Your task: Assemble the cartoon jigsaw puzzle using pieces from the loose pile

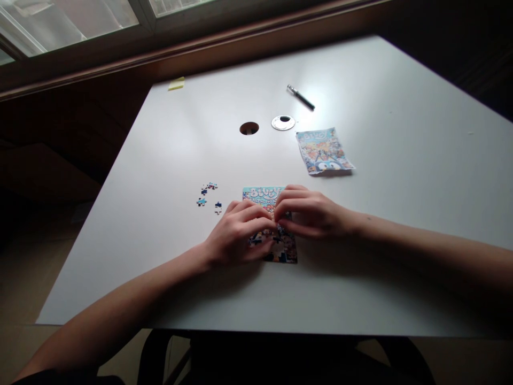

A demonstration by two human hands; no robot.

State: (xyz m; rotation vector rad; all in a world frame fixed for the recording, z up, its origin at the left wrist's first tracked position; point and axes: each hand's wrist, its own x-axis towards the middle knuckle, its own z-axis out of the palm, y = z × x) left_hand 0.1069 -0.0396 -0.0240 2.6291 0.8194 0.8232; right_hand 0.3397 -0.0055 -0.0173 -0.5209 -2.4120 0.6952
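Observation:
A partly assembled jigsaw puzzle [289,251] with a colourful cartoon picture lies flat on the white table in front of me. Gaps show in its lower part, while its title lettering is visible along the top. My left hand [240,231] rests over the puzzle's left side, fingers reaching across it and the thumb held apart. From the right, my right hand [310,213] bends over the puzzle's middle, with thumb and fingertips close together. Whatever lies between those fingertips is too small to make out. Several loose puzzle pieces [201,202] lie left of my left hand.
Beyond the puzzle, a creased printed picture sheet [324,151] lies on the table [160,160]. Farther back are a dark pen-like object [300,97], a round metal cover [282,123] and a cable hole [249,128]. A yellow note [176,84] sits at the far left corner.

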